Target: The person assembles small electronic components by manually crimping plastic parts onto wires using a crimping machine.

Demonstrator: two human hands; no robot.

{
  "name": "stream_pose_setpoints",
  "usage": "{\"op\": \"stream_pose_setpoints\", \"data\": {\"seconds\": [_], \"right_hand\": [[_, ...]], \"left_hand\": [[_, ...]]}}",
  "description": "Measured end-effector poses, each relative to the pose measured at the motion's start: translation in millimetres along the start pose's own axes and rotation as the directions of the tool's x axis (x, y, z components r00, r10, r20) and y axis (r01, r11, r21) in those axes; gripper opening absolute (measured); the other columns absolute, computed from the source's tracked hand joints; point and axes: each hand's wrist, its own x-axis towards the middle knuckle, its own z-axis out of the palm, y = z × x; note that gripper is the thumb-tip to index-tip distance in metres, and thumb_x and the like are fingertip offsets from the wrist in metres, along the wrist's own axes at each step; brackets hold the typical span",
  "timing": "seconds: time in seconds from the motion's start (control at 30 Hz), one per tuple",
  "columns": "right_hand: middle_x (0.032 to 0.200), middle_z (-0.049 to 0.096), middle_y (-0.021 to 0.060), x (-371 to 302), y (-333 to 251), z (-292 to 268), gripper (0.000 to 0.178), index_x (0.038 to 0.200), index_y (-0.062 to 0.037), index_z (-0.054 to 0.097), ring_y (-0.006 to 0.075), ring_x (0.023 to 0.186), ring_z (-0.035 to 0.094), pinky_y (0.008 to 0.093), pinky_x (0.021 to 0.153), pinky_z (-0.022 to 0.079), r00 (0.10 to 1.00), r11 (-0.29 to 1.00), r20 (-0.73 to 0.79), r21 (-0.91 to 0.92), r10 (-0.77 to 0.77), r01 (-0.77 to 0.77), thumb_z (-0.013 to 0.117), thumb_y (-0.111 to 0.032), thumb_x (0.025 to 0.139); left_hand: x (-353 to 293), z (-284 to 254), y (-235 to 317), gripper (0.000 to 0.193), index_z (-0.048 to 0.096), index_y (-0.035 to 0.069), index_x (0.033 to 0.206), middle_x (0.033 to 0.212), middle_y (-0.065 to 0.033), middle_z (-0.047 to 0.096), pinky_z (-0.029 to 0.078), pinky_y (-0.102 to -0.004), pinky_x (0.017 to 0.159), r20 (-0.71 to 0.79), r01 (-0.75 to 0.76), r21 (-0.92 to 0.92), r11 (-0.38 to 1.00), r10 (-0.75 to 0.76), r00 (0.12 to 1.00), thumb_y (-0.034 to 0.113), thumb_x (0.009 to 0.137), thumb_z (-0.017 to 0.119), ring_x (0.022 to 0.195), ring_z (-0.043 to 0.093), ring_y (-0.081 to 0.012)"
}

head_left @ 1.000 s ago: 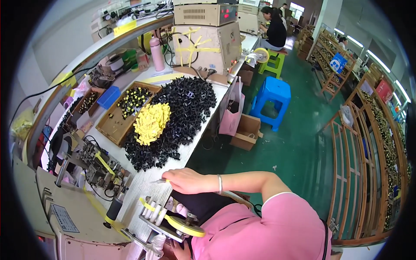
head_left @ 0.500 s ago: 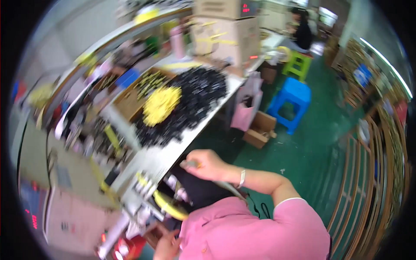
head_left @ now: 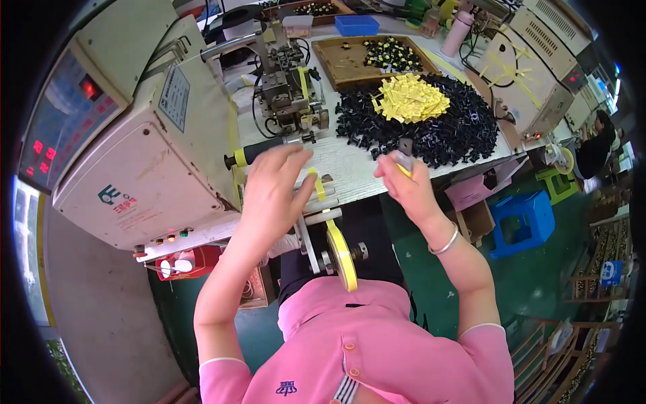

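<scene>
My left hand [head_left: 272, 192] hovers over the front of the bench, its fingers apart and nothing seen in them. It is next to a black cylindrical handle [head_left: 259, 152] with a yellow band and a strip of yellow tape [head_left: 318, 185]. That strip runs up from a yellow tape reel [head_left: 341, 254] mounted at the bench's front edge. My right hand [head_left: 409, 188] is closed around a small hand tool [head_left: 404, 159], yellow at the grip with a flat, dark end; its exact kind is unclear. Just beyond it lies a heap of small black plastic parts [head_left: 464, 131].
Yellow pieces [head_left: 410, 98] top the black heap. Behind is a wooden tray [head_left: 346, 62] of parts. A metal press mechanism [head_left: 282, 94] and a large beige machine [head_left: 145, 155] stand on the left. A blue stool [head_left: 521, 222] is at the right; a person [head_left: 595, 151] sits farther off.
The view has swung round from the right toward the bench and machine. My left hand has risen from low beside the reel to above the bench; my right hand, still gripping the tool, is nearer the heap.
</scene>
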Motion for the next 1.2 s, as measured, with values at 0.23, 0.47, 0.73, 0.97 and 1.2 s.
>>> {"op": "stream_pose_setpoints", "data": {"seconds": [0.23,0.47,0.73,0.97,1.2], "right_hand": [[0.049,0.035,-0.0038,46,6,16,0.025,0.079,-0.0027,0.057,0.0039,0.038,0.028,0.021,0.036,0.022,0.925,0.814,0.225,0.442,0.307,-0.377,0.054,-0.022,0.094],[0.048,0.036,-0.0026,64,13,18,0.028,0.078,-0.0022,0.056,0.0048,0.037,0.027,0.0216,0.036,0.022,0.915,0.806,0.22,0.434,0.337,-0.401,0.053,-0.025,0.095],[0.05,0.039,-0.0025,50,9,23,0.024,0.084,-0.0011,0.057,0.0043,0.039,0.03,0.0206,0.037,0.024,0.913,0.801,0.207,0.439,0.35,-0.407,0.054,-0.022,0.094],[0.063,0.049,-0.0011,85,0,24,0.017,0.102,0.0002,0.062,0.0029,0.042,0.035,0.0187,0.038,0.026,0.953,0.902,0.083,0.309,0.29,-0.301,0.054,-0.01,0.091],[0.071,0.059,0.0012,155,27,47,0.017,0.099,-0.0042,0.066,0.0045,0.055,0.051,0.0205,0.046,0.039,0.976,0.978,0.117,-0.122,0.181,-0.167,0.054,-0.008,0.088]], "left_hand": [[29,49,-54,0.025,0.061,0.003,0.098,0.093,-0.012,0.063,0.045,-0.0413,0.077,0.104,0.066,0.152,0.986,-0.082,0.991,0.012,0.075,0.067,0.089,0.059,-0.0311],[34,52,-59,0.02,0.06,0.004,0.094,0.085,-0.0109,0.064,0.043,-0.0418,0.072,0.049,0.052,0.126,0.991,-0.059,0.997,0.011,0.076,0.065,0.081,0.059,-0.0305],[30,56,-63,0.019,0.06,0.005,0.094,0.084,-0.0103,0.063,0.043,-0.042,0.071,0.018,0.031,0.139,0.99,-0.034,0.999,0.012,0.076,0.064,0.081,0.059,-0.0304],[33,54,-63,0.018,0.059,0.004,0.093,0.081,-0.0102,0.061,0.042,-0.0425,0.069,0.094,0.031,0.167,0.985,-0.047,0.994,0.013,0.077,0.063,0.078,0.058,-0.0304],[35,51,-56,0.018,0.057,0.003,0.093,0.081,-0.0111,0.06,0.042,-0.0427,0.068,0.099,0.005,0.155,0.988,-0.02,0.995,0.013,0.078,0.062,0.078,0.056,-0.0306]]}}
